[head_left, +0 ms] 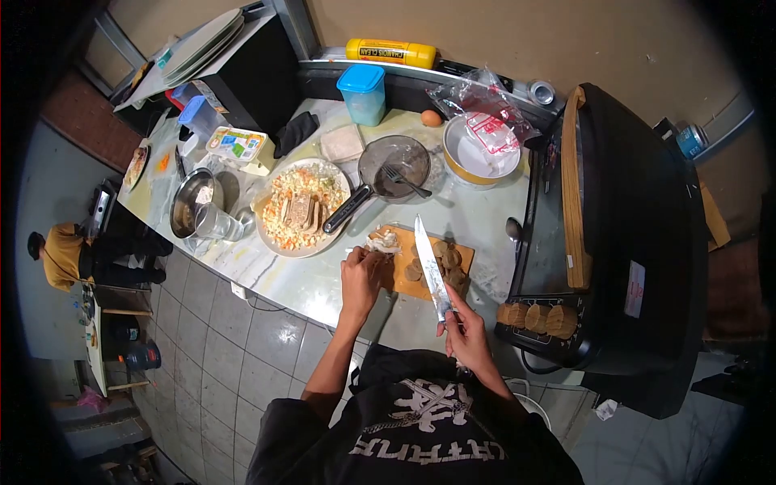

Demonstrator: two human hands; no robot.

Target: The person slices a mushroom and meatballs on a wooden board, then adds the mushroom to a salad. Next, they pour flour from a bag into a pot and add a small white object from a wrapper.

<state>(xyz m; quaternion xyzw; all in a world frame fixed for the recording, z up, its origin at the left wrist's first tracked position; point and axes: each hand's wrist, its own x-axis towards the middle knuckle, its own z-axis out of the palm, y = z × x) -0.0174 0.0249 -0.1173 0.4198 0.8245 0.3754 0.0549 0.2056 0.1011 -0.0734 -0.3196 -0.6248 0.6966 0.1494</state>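
Observation:
My right hand (pixel 467 331) grips the handle of a kitchen knife (pixel 432 271), its long smeared blade pointing away from me over the wooden cutting board (pixel 400 283). Round brown slices (pixel 453 279) lie in a loose pile on the board, partly hidden by the blade. At the board's far left corner, my left hand (pixel 362 279) has its fingers bent together against some pale, crumpled scraps (pixel 383 241). What the fingertips pinch is hidden.
Beyond the board are a plate (pixel 279 248) of diced food and brown slices, a strainer (pixel 394 162) with a fork, and a white bowl (pixel 477 174). A black oven (pixel 638 202) stands right, brown ridged pieces (pixel 537 318) on its edge. A person (pixel 65 257) stands far left.

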